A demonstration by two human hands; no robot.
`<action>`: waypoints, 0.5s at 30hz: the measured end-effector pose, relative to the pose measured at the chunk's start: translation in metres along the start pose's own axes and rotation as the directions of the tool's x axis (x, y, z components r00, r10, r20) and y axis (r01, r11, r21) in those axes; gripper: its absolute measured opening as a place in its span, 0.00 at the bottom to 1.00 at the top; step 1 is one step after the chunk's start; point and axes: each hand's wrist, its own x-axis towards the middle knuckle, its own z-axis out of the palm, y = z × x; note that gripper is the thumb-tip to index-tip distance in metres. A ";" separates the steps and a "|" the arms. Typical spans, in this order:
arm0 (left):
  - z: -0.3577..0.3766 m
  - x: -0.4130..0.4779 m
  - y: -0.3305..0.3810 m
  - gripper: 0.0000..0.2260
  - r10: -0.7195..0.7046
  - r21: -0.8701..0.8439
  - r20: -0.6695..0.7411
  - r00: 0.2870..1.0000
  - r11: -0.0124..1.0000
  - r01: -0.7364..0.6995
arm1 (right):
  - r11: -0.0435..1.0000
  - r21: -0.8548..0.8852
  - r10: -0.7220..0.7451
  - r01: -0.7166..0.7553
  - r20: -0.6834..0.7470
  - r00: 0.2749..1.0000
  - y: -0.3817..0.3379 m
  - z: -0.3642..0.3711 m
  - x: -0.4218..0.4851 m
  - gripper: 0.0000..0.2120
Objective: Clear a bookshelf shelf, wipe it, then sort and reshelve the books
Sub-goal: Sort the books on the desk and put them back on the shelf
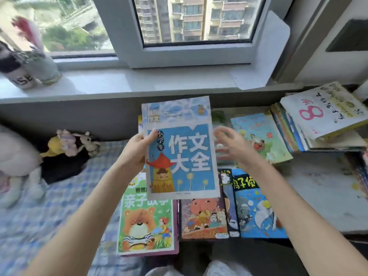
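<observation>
The left hand point(137, 150) holds the blue book point(185, 156) up in the air, cover toward the camera. Its grip is a pinch at the middle of the book's left edge, thumb on the cover and fingers behind. The book's top, bottom and right edges are free. Across the cover from the grip, the right hand point(231, 144) is blurred, fingers spread and holding nothing. It is just beside the right edge, and contact cannot be told.

Below the grip lies a green bear book point(145, 222). To its right, edge to edge, lie a cartoon book point(203, 218) and a swan book point(256, 212). Farther right, beyond the right hand, a leaning stack point(322, 110) is topped by a white cover. Left of the grip the checked bed point(49, 216) lies bare as far as the plush toys point(69, 144). Above the grip runs the windowsill point(139, 82).
</observation>
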 end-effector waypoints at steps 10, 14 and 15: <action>-0.037 -0.030 -0.078 0.08 -0.211 0.176 -0.294 0.932 0.947 0.270 | 0.967 -0.209 0.173 -0.144 0.124 0.977 0.070 0.079 -0.015 0.06; -0.053 -0.035 -0.099 0.08 -0.170 0.334 -0.377 0.911 0.892 0.304 | 0.939 -0.284 0.221 -0.192 0.074 0.972 0.097 0.109 -0.014 0.07; -0.058 -0.035 -0.102 0.08 -0.150 0.391 -0.391 0.908 0.866 0.311 | 0.930 -0.305 0.234 -0.206 0.058 0.970 0.102 0.117 -0.013 0.09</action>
